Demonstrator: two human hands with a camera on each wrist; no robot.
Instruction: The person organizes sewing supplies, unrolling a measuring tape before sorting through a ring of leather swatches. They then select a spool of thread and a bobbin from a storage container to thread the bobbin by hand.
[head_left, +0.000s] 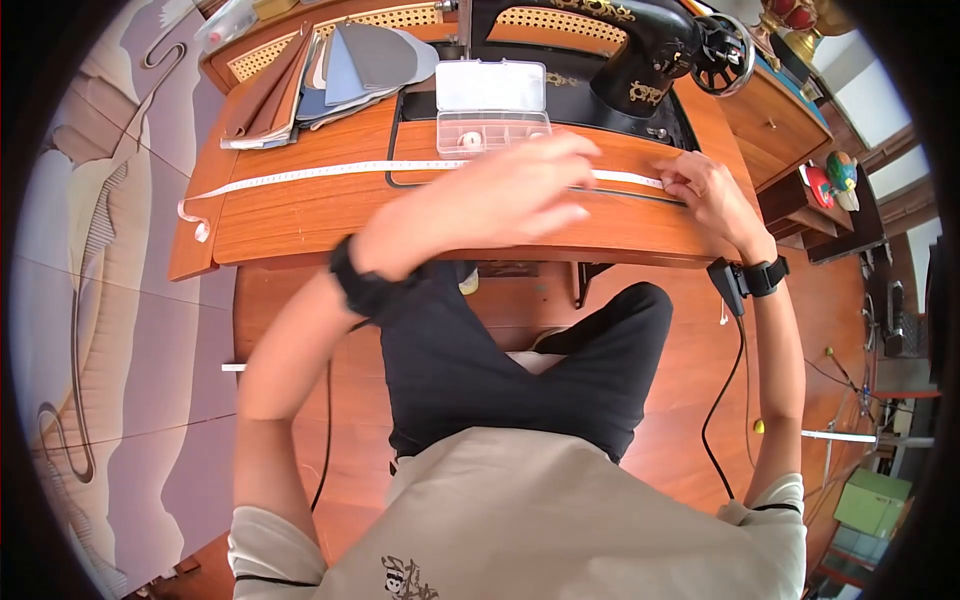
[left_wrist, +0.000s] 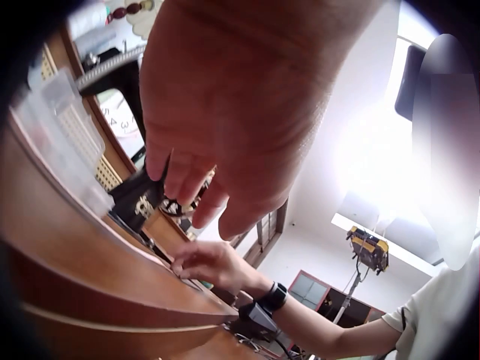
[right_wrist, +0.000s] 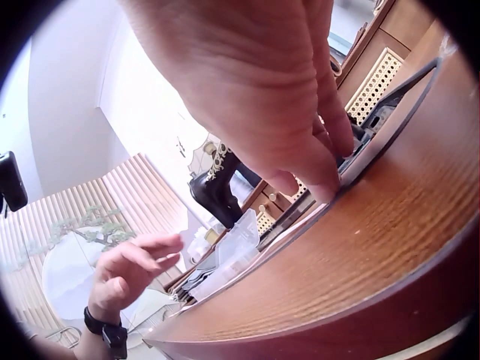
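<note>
A white tape measure point(head_left: 300, 177) lies stretched across the wooden sewing table, its left end curling into a small roll near the table's corner. At the other end, my right hand point(head_left: 708, 192) pinches the tape with thumb and fingers close to the tabletop. My left hand point(head_left: 490, 195) is over the middle of the tape, fingers extended and holding nothing, hiding part of it in the head view. Behind that hand stands a clear plastic box point(head_left: 492, 88) with its lid raised; a small white roll point(head_left: 470, 141) sits in one compartment.
A black sewing machine point(head_left: 640, 60) with gold decoration and a handwheel point(head_left: 722, 55) stands at the back right. Fabric swatches point(head_left: 340, 75) in brown, blue and grey are fanned out at the back left. The table's front edge point(head_left: 450, 254) runs above the person's knees.
</note>
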